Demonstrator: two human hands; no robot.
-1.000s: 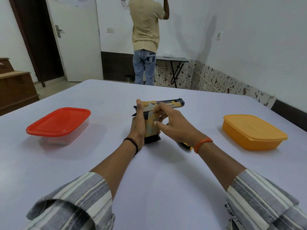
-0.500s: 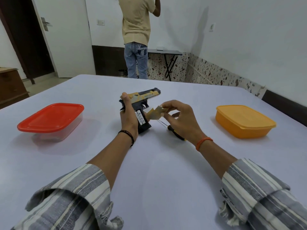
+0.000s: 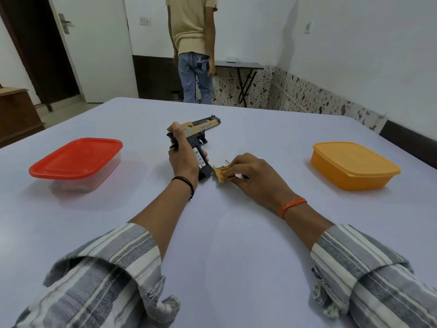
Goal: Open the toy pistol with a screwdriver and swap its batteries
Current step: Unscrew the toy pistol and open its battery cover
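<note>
My left hand (image 3: pixel 183 157) grips the black and yellow toy pistol (image 3: pixel 201 131) upright on the table, butt down, barrel pointing right and away. The grip's side is uncovered and shows a battery with a white label (image 3: pixel 198 158). My right hand (image 3: pixel 250 176) holds the yellow grip cover (image 3: pixel 221 174) low at the table, just right of the pistol's butt. A thin metal tip of the screwdriver (image 3: pixel 227 161) pokes out from behind my right fingers; the rest of it is hidden.
A clear box with a red lid (image 3: pixel 75 159) stands at the left, an orange lidded box (image 3: pixel 352 164) at the right. The table (image 3: pixel 224 245) has a pale cloth. A person (image 3: pixel 194 43) stands beyond the far edge, back turned.
My right hand pulled the yellow cover off the pistol's grip and lowered it to the table on the right. My left hand kept hold of the pistol.
</note>
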